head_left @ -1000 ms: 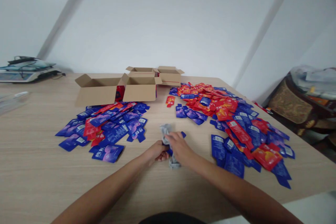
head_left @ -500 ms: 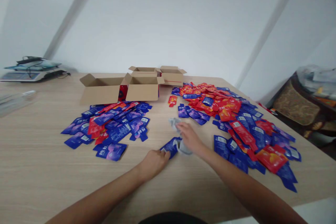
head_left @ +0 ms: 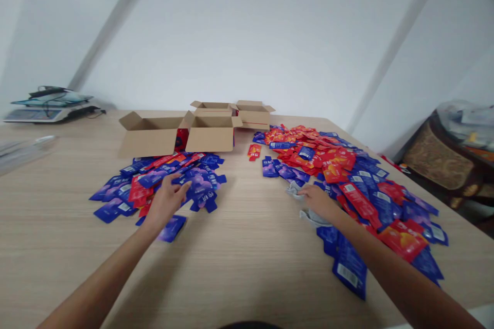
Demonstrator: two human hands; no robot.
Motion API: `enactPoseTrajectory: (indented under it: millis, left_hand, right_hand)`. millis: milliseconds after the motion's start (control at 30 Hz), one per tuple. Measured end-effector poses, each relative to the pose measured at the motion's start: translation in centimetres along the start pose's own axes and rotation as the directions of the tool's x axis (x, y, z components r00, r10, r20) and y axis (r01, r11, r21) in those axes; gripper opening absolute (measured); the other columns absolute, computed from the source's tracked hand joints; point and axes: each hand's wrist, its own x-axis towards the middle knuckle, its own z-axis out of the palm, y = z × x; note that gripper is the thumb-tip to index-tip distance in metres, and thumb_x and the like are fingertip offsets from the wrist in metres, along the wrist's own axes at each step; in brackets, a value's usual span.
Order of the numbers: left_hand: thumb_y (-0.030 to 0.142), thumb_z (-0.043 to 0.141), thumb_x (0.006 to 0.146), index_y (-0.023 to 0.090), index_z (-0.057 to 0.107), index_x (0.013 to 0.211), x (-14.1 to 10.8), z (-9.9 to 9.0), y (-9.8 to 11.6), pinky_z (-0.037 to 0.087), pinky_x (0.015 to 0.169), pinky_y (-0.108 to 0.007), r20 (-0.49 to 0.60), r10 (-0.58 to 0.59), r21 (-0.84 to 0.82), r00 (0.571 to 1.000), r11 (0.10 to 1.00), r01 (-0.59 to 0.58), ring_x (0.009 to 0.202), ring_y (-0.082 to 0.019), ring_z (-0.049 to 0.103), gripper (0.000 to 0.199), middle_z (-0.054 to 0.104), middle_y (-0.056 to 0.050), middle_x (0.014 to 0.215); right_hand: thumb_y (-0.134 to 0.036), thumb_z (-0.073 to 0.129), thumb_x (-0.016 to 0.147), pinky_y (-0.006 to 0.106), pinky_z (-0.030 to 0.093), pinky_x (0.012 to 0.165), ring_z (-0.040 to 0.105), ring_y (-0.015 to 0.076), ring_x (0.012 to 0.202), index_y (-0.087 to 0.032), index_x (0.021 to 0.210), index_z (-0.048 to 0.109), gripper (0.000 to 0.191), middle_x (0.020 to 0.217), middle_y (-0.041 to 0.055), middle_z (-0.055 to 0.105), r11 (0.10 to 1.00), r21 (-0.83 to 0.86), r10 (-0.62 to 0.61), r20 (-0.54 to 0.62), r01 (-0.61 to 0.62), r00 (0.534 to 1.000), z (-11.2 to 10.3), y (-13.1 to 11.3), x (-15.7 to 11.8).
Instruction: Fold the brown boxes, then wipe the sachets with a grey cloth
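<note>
My left hand (head_left: pixel 169 199) is over the left pile of blue and red pouches (head_left: pixel 200 185), thumb and fingers apart, with nothing visible between them. A blue pouch (head_left: pixel 172 229) lies partly under that wrist. My right hand (head_left: pixel 319 201) is closed on a crumpled grey cloth (head_left: pixel 314 217) at the near-left edge of the large right pile of pouches (head_left: pixel 328 157). Below my right forearm, a blue pouch (head_left: pixel 350 272) with a white label sticks out toward me.
Several open cardboard boxes (head_left: pixel 210 136) stand at the back of the wooden table (head_left: pixel 239 247). A scale (head_left: pixel 46 113) with items on it is far left, near clear plastic (head_left: pixel 25 151). A single red pouch (head_left: pixel 254 151) lies between the piles. A patterned chair (head_left: pixel 436 157) stands to the right.
My left hand has moved from the table's middle to the left pile and let go of the blue pouch. My right hand has carried the cloth rightward to the right pile.
</note>
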Motion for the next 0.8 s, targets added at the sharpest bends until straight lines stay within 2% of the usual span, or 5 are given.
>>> enactPoseTrajectory:
  millis: [100, 267, 467, 600, 800]
  left_hand:
    - [0.043, 0.047, 0.086, 0.016, 0.033, 0.130, 0.4, 1.4, 0.4, 0.042, 0.056, -0.029, -0.004, 0.176, 0.112, 0.984, 0.978, -0.174, 0.060, -0.020, 0.057, 0.052, 0.056, 0.003, 0.062]
    - [0.030, 0.040, 0.090, 0.014, 0.036, 0.133, 1.8, 11.7, 4.3, 0.044, 0.085, -0.032, 0.414, 0.340, 0.207, 0.844, 0.868, -0.451, 0.099, -0.022, 0.060, 0.047, 0.062, -0.012, 0.109]
    - [0.027, 0.040, 0.090, 0.009, 0.026, 0.142, 6.5, 22.6, 8.3, 0.027, 0.106, -0.038, 0.637, 0.407, 0.224, 0.655, 0.715, -0.663, 0.135, -0.025, 0.029, 0.057, 0.028, -0.018, 0.148]
    - [0.041, 0.031, 0.094, 0.014, 0.023, 0.144, 7.3, 24.7, 7.9, 0.020, 0.107, -0.049, 0.665, 0.411, 0.232, 0.624, 0.681, -0.695, 0.138, -0.029, 0.021, 0.058, 0.022, -0.016, 0.150]
    - [0.046, 0.030, 0.094, 0.020, 0.032, 0.140, 5.1, 22.8, 5.8, 0.017, 0.107, -0.052, 0.642, 0.509, 0.213, 0.573, 0.599, -0.772, 0.134, -0.029, 0.026, 0.053, 0.035, -0.012, 0.145]
  right_hand:
    - [-0.009, 0.036, 0.080, 0.030, 0.040, 0.092, 0.059, 0.0183, 0.100, -0.019, 0.099, 0.071, 0.041, 0.106, 0.0071, 0.068, 0.999, 0.052, 0.009, -0.040, -0.007, 0.999, -0.6, -0.8, 0.8]
    - [-0.001, 0.037, 0.076, 0.032, 0.035, 0.097, 0.052, 0.0179, 0.110, -0.017, 0.111, 0.065, 0.048, 0.117, 0.0071, 0.063, 0.982, 0.088, -0.165, -0.042, 0.168, 0.985, 1.9, -3.9, 2.6]
    - [-0.006, 0.051, 0.072, 0.036, 0.033, 0.097, 0.046, 0.0263, 0.112, -0.014, 0.125, 0.055, 0.054, 0.125, 0.0138, 0.055, 0.983, -0.099, 0.135, -0.159, -0.152, 0.978, 4.1, -1.7, 4.1]
    - [-0.011, 0.053, 0.074, 0.035, 0.030, 0.099, 0.043, 0.0273, 0.113, -0.009, 0.125, 0.055, 0.051, 0.124, 0.0164, 0.053, 0.976, -0.128, 0.153, -0.151, -0.173, 0.977, 4.2, -0.9, 3.4]
    - [-0.014, 0.054, 0.076, 0.037, 0.026, 0.102, 0.040, 0.0261, 0.117, -0.013, 0.128, 0.051, 0.052, 0.126, 0.0136, 0.052, 0.985, -0.126, 0.097, -0.153, -0.117, 0.983, 5.0, -0.7, 2.0]
